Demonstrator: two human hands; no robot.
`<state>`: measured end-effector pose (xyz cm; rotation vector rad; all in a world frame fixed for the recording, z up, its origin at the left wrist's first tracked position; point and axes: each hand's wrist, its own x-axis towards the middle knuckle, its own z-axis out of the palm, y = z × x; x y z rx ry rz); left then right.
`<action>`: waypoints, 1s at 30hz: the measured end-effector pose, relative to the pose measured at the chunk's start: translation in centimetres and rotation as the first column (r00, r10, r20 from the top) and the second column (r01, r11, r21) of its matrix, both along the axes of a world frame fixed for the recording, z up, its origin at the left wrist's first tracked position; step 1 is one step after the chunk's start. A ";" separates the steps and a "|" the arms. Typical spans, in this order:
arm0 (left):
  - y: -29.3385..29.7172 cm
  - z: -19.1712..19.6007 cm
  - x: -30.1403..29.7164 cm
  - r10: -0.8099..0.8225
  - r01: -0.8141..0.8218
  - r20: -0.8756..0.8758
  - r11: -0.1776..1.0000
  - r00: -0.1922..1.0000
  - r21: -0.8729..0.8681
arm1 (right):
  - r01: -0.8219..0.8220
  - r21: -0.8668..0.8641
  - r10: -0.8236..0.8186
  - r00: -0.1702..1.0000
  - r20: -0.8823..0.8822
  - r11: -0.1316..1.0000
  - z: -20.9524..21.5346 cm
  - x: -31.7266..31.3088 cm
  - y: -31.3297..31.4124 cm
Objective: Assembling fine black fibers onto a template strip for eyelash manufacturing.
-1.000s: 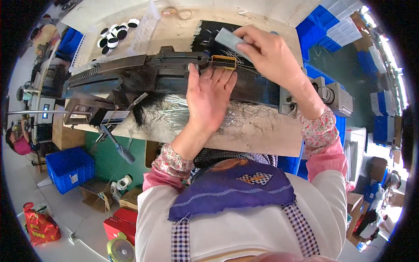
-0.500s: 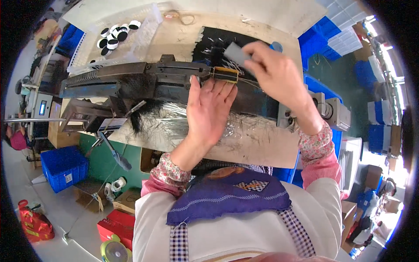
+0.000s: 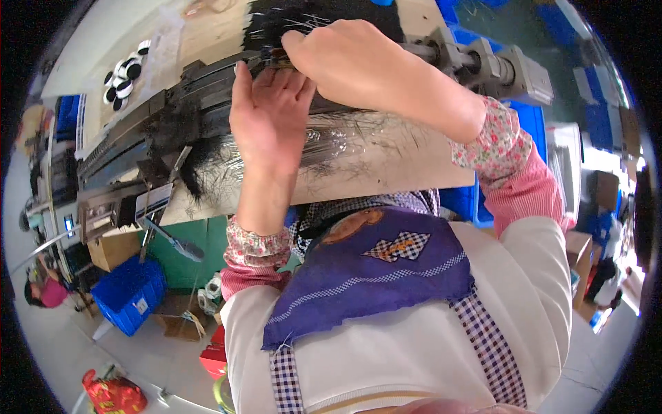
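Observation:
My left hand (image 3: 270,117) lies palm up against the near side of a long dark metal machine (image 3: 214,84), fingers stretched and thumb apart. Its fingertips touch a small yellow-edged slot, now mostly hidden. Right beside it, my right hand (image 3: 341,62) is curled closed over the slot end. The grey flat block seen in that hand a moment earlier is hidden behind it. Beyond my hands is a black mat (image 3: 265,24) with thin silver strands (image 3: 307,24) on it. Clear shiny wrapping (image 3: 327,145) and dark loose bristles lie on the bench in front of the machine.
Several black-and-white caps (image 3: 124,79) sit in a translucent tray at the far left. A grey motor-like cylinder unit (image 3: 517,74) juts out at the machine's right end. A metal bracket frame (image 3: 110,207) sticks out at left, above a blue crate (image 3: 129,293) on the floor.
My right hand has come left and down to the slot beside my left hand, carrying the grey block out of sight. The view has shifted, so the bench appears higher and further left.

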<state>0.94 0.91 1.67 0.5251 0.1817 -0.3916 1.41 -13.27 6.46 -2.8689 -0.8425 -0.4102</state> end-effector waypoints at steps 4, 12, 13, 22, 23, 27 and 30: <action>-1.1 -0.8 -1.4 0.043 -0.045 0.026 0.993 0.999 0.111 | 0.003 0.154 0.018 0.991 -0.136 0.988 -2.2 -4.3 -2.3; -3.3 -4.0 -4.6 -0.070 0.075 -0.042 0.989 0.997 0.125 | 0.203 0.051 -0.166 0.900 -0.402 0.978 -13.2 -10.4 -7.6; -2.5 -3.2 -6.0 -0.148 0.142 0.018 0.974 0.989 0.178 | 0.187 0.053 -0.149 0.900 -0.410 0.981 -13.0 -10.4 -7.8; 23.3 -7.0 -11.7 -0.174 -0.193 0.339 -0.981 0.925 0.023 | 0.283 0.426 -0.206 0.954 -0.219 0.859 -7.3 -11.0 -9.6; 27.7 -8.1 -13.2 -0.090 -0.130 0.353 -0.987 0.931 0.093 | 0.362 0.498 -0.274 0.931 -0.242 0.788 -7.0 -11.2 -9.7; 35.7 -7.2 -17.0 0.248 0.005 0.339 -0.813 0.908 0.583 | 0.401 0.836 -0.318 0.903 -0.291 0.375 -7.0 -10.1 -12.1; 30.5 -7.4 -15.1 0.505 0.281 0.163 -0.688 0.848 0.669 | 0.276 0.941 -0.009 0.960 -0.280 0.197 -5.8 -8.5 -14.3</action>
